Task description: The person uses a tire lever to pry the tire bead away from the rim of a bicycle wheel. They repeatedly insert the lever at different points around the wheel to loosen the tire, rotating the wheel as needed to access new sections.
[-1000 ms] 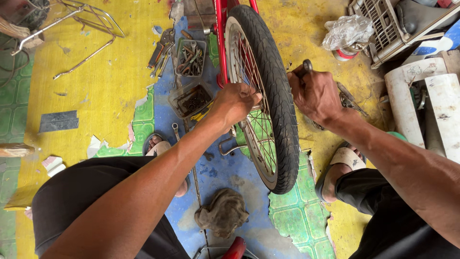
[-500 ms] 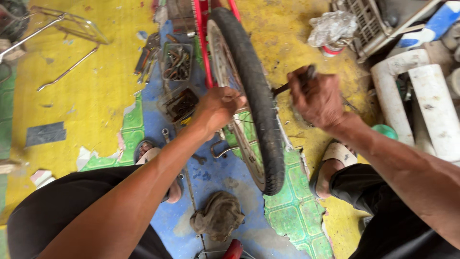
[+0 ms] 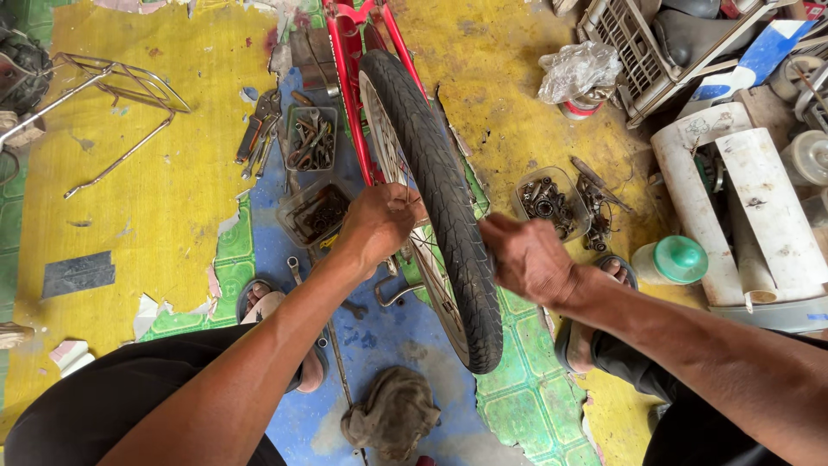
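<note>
Straddling a red-framed bicycle wheel, the left hand clenches at its hub while the right hand, fingers curled and blurred, touches the black tyre.

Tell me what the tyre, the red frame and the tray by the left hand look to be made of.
Tyre: black rubber, matte, with moulded tread. Red frame: probably painted metal tube, glossy. Tray beside the left hand: clear, scuffed plastic by its see-through walls, holding dark, seemingly rusty metal parts.
</note>
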Demonstrator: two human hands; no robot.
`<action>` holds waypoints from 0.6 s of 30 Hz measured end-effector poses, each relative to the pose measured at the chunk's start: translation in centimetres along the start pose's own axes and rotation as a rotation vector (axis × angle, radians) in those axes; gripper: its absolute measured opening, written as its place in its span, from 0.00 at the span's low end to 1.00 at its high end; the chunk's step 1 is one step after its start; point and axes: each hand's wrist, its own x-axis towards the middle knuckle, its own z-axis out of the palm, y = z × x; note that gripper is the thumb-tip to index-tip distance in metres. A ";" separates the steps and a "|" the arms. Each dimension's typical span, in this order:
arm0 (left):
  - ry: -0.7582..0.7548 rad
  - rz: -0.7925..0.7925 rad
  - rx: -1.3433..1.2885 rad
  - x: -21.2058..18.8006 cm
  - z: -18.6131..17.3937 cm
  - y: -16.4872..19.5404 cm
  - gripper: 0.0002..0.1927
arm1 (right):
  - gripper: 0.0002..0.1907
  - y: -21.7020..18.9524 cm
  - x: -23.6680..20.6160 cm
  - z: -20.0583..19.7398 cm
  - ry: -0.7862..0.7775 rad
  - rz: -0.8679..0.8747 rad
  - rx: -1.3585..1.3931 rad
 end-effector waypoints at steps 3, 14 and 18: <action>0.003 -0.007 -0.021 -0.2 0.0 -0.2 0.11 | 0.14 -0.6 -0.5 0.2 -0.037 -0.021 -0.033; 0.035 0.068 0.052 0.2 0.2 -0.8 0.11 | 0.08 3.1 1.3 1.7 -0.062 -0.103 0.135; 0.044 0.126 0.081 0.1 0.3 -0.8 0.10 | 0.14 3.3 5.7 0.5 -0.221 0.277 0.130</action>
